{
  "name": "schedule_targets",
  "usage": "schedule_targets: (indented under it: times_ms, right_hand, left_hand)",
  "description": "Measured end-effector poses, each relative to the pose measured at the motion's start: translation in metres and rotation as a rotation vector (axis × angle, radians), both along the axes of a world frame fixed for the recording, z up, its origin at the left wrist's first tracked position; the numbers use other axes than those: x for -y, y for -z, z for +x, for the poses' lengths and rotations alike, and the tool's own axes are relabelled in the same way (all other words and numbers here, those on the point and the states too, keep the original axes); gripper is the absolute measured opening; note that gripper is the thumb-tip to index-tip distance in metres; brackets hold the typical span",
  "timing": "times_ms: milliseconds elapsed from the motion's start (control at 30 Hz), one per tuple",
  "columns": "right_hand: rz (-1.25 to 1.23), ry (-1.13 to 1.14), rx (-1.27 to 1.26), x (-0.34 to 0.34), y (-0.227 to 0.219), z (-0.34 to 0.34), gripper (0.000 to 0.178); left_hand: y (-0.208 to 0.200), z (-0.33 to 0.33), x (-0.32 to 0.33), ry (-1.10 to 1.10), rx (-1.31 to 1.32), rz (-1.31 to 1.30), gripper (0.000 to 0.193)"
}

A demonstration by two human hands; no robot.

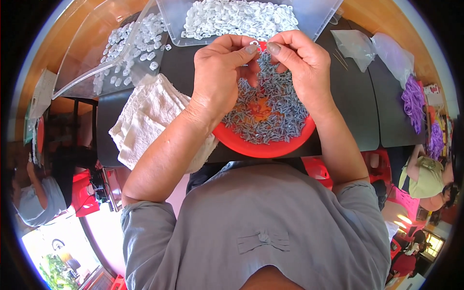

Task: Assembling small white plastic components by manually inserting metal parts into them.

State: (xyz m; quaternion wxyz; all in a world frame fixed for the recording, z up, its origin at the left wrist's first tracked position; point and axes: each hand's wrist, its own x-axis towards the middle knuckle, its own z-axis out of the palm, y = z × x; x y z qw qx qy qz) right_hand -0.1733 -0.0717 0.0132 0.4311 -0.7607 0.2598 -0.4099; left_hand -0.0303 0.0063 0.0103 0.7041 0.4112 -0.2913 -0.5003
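Note:
Both my hands are raised close together above the far rim of a red basin (266, 151). My left hand (217, 72) pinches a small white plastic piece (254, 43) with a hole in it, between thumb and forefinger. My right hand (307, 63) is closed in a pinch just right of it; what sits between its fingertips is too small to make out. Below them the basin holds a heap of small grey screw-like pieces (270, 126), with its orange-red bottom showing in the middle.
Beyond my hands stands a clear bin (170, 30) of small white plastic pieces (241, 17). Another clear container (79, 72) with translucent pieces is at left, near a white towel (145, 116). Plastic bags (355, 48) and purple strips (412, 104) lie right on the black table (355, 104). Other people sit on both sides.

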Motion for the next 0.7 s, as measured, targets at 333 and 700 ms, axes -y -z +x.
schedule_targets:
  times_ms: [333, 700]
  right_hand:
    - [-0.209, -0.022, -0.026, 0.0034, 0.0079, 0.0022, 0.008]
    - [-0.366, 0.018, -0.031, 0.0039, 0.0087, 0.0040, 0.004]
  left_hand:
    - [-0.0011, -0.0038, -0.0013, -0.055, 0.133, 0.038, 0.009]
    - [-0.0064, -0.0027, -0.0059, -0.040, 0.302, 0.103, 0.012]
